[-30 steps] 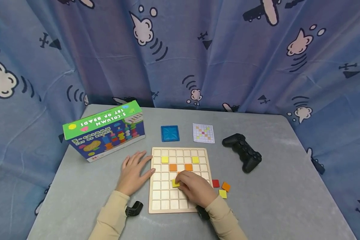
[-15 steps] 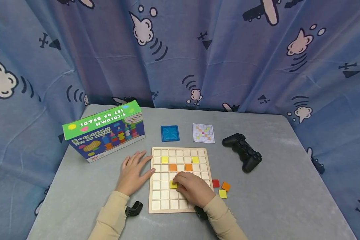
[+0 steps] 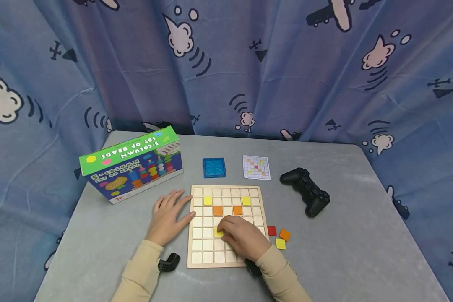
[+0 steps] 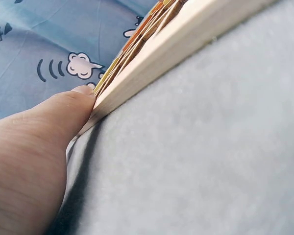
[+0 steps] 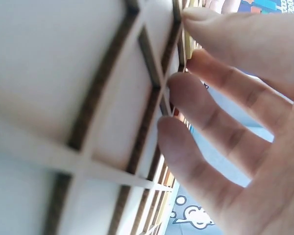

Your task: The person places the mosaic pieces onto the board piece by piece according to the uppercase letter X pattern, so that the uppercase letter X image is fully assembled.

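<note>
A wooden grid board (image 3: pixel 197 257) lies on the table with yellow and orange square tiles in several of its cells. My right hand (image 3: pixel 246 238) is over the lower middle of the board, pinching a yellow tile (image 3: pixel 218 232) at a cell left of centre. In the right wrist view, thumb and index fingertip meet at this yellow tile (image 5: pixel 188 45), while the other fingers hover close to the grid. With fingers spread, my left hand (image 3: pixel 167 220) rests at the board's left edge; its thumb (image 4: pixel 71 112) touches the wooden rim in the left wrist view.
Loose red (image 3: pixel 272 230), orange (image 3: pixel 285 234) and yellow (image 3: pixel 280 243) tiles lie right of the board. Behind it are a blue square tray (image 3: pixel 214 167) and a printed pattern card (image 3: pixel 256 167). A black game controller (image 3: pixel 305 192) lies right; a toy box (image 3: pixel 132 165) stands left.
My right hand has shifted slightly left and toward me with the yellow tile, then stayed there. The left hand has kept its place.
</note>
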A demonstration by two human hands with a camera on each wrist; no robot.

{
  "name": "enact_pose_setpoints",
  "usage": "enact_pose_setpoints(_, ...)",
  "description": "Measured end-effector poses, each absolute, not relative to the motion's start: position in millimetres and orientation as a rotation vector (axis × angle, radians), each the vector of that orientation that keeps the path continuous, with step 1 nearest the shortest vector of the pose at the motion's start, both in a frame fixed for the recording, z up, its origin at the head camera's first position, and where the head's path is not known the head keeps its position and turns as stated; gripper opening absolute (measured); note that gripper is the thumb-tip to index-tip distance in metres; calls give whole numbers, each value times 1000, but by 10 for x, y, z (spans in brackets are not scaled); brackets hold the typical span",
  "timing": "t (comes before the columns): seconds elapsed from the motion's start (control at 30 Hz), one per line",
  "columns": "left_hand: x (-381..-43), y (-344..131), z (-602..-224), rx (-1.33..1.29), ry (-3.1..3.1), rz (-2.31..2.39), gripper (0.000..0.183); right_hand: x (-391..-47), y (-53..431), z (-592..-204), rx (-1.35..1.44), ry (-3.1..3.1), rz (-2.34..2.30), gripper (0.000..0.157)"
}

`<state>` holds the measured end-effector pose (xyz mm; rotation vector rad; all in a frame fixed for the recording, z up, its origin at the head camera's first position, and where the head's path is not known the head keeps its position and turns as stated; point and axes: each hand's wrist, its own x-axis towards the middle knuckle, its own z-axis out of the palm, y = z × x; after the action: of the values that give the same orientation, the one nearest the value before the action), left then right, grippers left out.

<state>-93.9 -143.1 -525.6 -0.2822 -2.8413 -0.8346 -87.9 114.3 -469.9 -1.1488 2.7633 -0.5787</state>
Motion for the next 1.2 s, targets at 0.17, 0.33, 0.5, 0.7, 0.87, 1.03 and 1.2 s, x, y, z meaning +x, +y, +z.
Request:
enact_pose_setpoints(0.17, -936, -1431, -5252, -283, -2838, -842, 53, -882, 1142, -4704, -1175, 2769, -582, 17)
enact_pose_setpoints(0.33, -937, -1431, -5253, -282, -2838, -842, 53, -893, 1154, -4720, -1199, 2788, -591, 17)
enact_pose_setpoints(0.5, -933, -1425, -5240, -284, -2845, -847, 53, -924, 1241, -4659, -1154, 2833, -637, 16)
enact_pose_setpoints(0.7, -931, -1427, -5233, -286, -2836, -848, 53, -976, 1497, -4561, -1128, 2923, -763, 17)
enact_pose_setpoints(0.87, -937, -1426, -5257, -294, -2829, -837, 53, -962, 1796, -4549, -997, 2990, -799, 18)
enact_pose_setpoints(1.03, -939, -1433, -5278, -295, -2818, -829, 53, -919, 2097, -4565, -816, 3071, -786, 24)
enact_pose_setpoints(1.2, -933, -1431, -5269, -302, -2806, -838, 53, -849, 2350, -4586, -589, 3084, -745, 27)
